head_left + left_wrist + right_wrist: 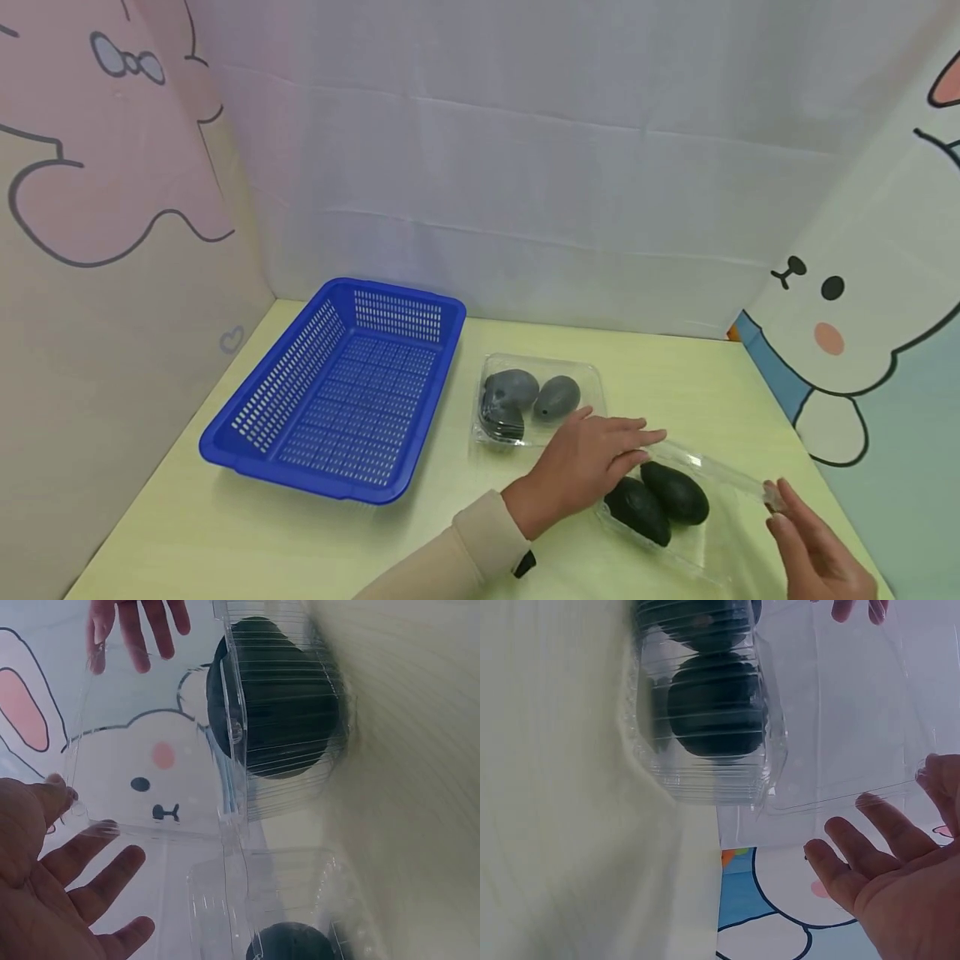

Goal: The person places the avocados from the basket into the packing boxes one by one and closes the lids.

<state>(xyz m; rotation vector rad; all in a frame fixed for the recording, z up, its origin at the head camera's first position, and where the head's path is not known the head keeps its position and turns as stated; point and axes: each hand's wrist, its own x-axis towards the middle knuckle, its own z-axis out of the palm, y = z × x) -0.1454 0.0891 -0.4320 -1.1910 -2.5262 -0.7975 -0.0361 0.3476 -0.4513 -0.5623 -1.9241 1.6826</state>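
Near the table's front right, a clear plastic clamshell box [712, 787] holds dark green avocados [675, 493]. Its clear lid [840, 712] stands raised from the base. My left hand [581, 467] pinches one corner of that lid between thumb and fingers, its other fingers spread. At the opposite corner, my right hand [821, 550] pinches the lid with thumb and forefinger. Both hands are above the avocados' level. Behind the left hand sits a second clear clamshell box [592, 379] with several avocados [557, 397] seen through its plastic.
A blue perforated plastic basket [442, 392] stands on the pale yellow table [292, 542] at the left, with nothing in it. White cloth [525, 183] hangs along the back edge, and cartoon-printed sheets [885, 350] flank the sides.
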